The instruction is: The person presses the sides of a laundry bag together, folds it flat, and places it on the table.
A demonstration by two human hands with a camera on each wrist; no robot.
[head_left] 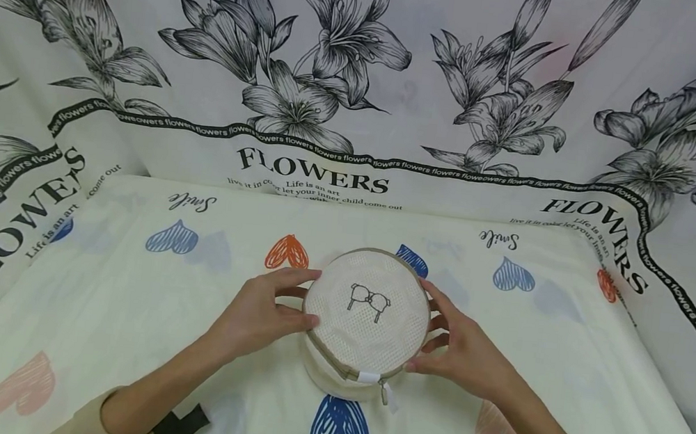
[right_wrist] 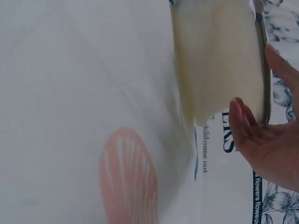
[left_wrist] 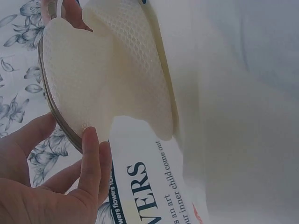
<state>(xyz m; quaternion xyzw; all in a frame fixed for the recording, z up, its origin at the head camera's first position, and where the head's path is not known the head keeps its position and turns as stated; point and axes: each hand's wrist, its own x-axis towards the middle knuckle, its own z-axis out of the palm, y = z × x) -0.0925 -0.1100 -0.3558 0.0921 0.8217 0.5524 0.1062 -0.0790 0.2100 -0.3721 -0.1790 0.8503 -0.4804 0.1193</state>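
Note:
A round, cream mesh laundry bag (head_left: 367,344) stands on the bed, its flat top facing up. The top carries a small dark line drawing, and a grey-brown zipper runs round its rim. A zipper pull (head_left: 384,392) hangs at the near side, beside a white tab (head_left: 369,378). My left hand (head_left: 266,310) grips the rim from the left, thumb and fingers on the edge. Opposite it, my right hand (head_left: 459,336) holds the right edge between thumb and fingers. In the left wrist view the soft mesh wall (left_wrist: 135,51) sags inward below the zipper.
Under the bag lies a pale sheet (head_left: 245,235) printed with red, blue and pink hearts. Behind it hangs a white cloth (head_left: 396,110) with black lilies and lettering. A black strap (head_left: 182,426) shows near the left sleeve (head_left: 89,423).

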